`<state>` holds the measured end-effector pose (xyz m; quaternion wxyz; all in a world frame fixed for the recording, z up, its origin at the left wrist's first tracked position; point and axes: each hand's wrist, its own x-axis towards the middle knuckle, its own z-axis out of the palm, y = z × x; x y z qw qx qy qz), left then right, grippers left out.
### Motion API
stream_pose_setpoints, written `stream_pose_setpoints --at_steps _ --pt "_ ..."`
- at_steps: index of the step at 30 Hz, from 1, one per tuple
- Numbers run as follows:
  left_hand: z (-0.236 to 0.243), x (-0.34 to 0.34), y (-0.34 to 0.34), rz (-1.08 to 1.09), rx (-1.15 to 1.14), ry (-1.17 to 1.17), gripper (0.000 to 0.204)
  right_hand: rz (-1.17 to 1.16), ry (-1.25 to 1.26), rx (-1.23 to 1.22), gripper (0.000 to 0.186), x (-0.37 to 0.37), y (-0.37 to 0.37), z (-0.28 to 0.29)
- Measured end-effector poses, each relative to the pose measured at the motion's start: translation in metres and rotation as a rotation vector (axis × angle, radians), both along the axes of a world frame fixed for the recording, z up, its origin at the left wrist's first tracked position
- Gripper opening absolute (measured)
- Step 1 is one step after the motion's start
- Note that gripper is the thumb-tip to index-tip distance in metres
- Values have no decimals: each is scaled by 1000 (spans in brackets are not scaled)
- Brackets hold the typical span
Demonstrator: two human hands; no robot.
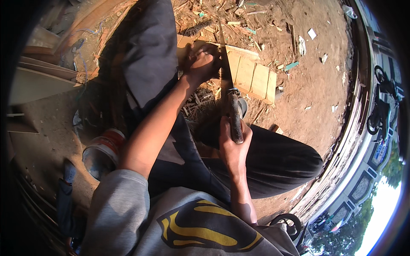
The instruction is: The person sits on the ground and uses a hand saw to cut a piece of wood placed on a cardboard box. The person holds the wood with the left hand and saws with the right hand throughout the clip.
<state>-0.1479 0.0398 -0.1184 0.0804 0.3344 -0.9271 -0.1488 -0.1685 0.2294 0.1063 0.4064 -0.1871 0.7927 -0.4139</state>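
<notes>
Bare dirt ground (316, 81) strewn with scraps

A pale wooden board (252, 77) lies across the ground's middle amid wood shavings (200, 100); paper bits (302, 45) dot the far right side, and a red-and-white can (102, 151) lies near the left edge.

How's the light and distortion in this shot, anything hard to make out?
Head view: hard sunlight on the dirt ground and wooden plank; deep shadow at left around the can; sky blown out lower right; fisheye bends edges near the rim; right hand and blade sharp.
</notes>
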Motion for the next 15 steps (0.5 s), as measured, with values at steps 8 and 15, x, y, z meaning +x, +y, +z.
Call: stream_pose_setpoints --at_steps 8,15 --pt "73 0 4 54 279 95 20 -78 -32 -9 15 -12 7 -14" --pt "49 4 2 53 201 2 24 -98 -58 -22 15 -14 -14 -21"
